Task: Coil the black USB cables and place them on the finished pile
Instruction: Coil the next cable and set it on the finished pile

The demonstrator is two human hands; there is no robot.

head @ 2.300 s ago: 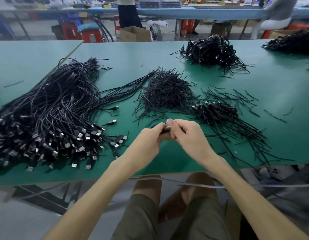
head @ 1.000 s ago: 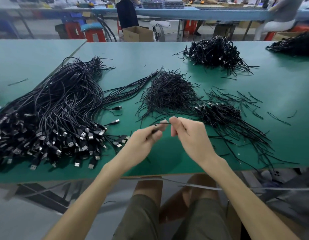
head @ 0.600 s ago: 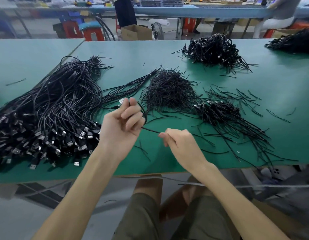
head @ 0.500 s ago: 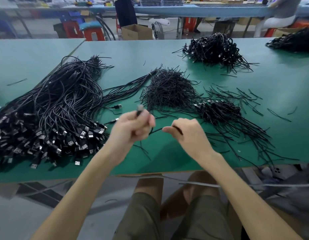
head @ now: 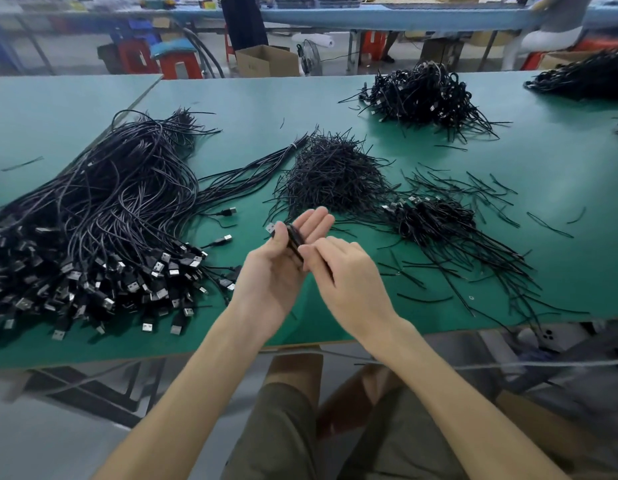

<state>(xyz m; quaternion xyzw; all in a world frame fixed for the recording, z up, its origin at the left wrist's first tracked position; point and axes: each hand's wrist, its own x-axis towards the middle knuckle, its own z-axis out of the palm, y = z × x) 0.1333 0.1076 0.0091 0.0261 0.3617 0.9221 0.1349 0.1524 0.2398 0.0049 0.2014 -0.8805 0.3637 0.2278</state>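
Left grip: the left hand [head: 276, 271] lies palm up with its fingers straight, and its thumb pins a thin black USB cable [head: 293, 237], folded into a short bundle, across the palm.
Right grip: the right hand [head: 349, 275] has curled fingers, with index and thumb pinching the bundle's near end. Whether a tie sits between them is hidden.
Plug: a silver metal USB plug [head: 271, 228] sticks out past the left thumb.
Cable's place: it is held in the air over the green matte table [head: 543, 161], near the front edge.
Right of the hands: the finished pile [head: 435, 220], a low dark heap of coiled cables, lies near but apart.
Behind: a bristly mound of short black wire ties [head: 335, 178].
Left: a big sprawl of uncoiled black cables [head: 110, 216], their plugs fanned toward the edge.
Risk, spring-back: only one thumb holds the loops flat, so easing it before the bundle is bound would probably let them pop open.
Risk, snagging: a trailing end could catch the stray ties lying around the finished pile.
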